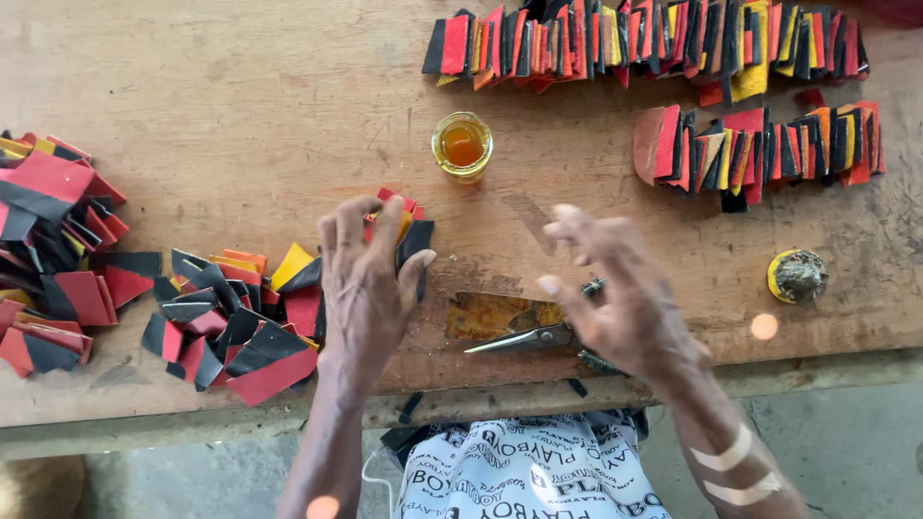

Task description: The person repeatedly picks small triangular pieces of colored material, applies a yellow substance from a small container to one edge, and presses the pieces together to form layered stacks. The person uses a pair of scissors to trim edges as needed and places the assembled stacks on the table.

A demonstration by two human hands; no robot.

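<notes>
- Right away, from the head camera: the left hand (363, 279) hovered palm-down over the wooden workbench (240, 106), fingers spread and loose, gripping nothing.
- Its fingertips sat over the edge of a small stack of red, yellow and black pieces (409, 226), touching or nearly so; I could not tell which.
- Just left of that hand lay a loose heap of cut pieces (231, 322) in black, red and yellow, and further left a second heap (58, 255) ran to the bench edge.
- The right hand (620, 298) was slightly blurred, fingers open and curled a little, closed on nothing.
- Beneath it, a pair of scissors (534, 336) lay flat on the bench near the front edge, blades pointing left, handles hidden under the hand.
- Between and beyond the two hands stood a small open jar of amber liquid (462, 145).
- Along the far edge, a long overlapped row of pieces (644, 43) stretched across; a shorter row (760, 144) lay below it on the right.
- Near the right edge sat a small yellow-rimmed round lid with dark stuff on it (797, 276).
</notes>
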